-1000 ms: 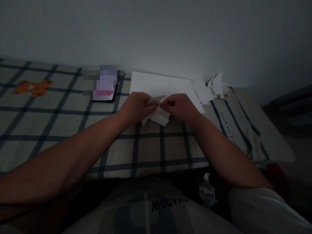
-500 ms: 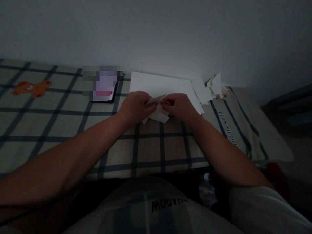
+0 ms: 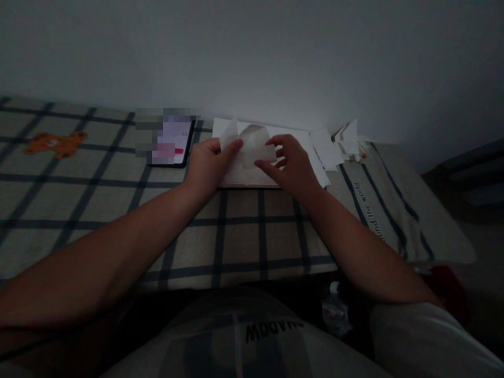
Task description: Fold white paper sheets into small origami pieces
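A folded piece of white paper [image 3: 255,149] is held up over a stack of white sheets [image 3: 232,177]. My left hand [image 3: 210,160] pinches its left side, the thumb lying on the near face and the other fingers mostly behind. My right hand [image 3: 289,160] is at the paper's right edge, thumb and fingers spread apart in a loose C. Whether its fingertips touch the paper is hard to make out. The stack lies on the checked cloth, close to the wall.
A phone [image 3: 173,142] with a lit, partly blurred screen lies left of the stack. Loose paper pieces [image 3: 327,147] and a pile of folded papers [image 3: 349,140] sit at the right. An orange bear figure [image 3: 55,144] is far left. A plastic bottle [image 3: 336,310] stands below the table edge.
The folded paper has been raised and turned, so a broad face now shows. My right hand has gone from a pinch to spread fingers; my left still grips the paper.
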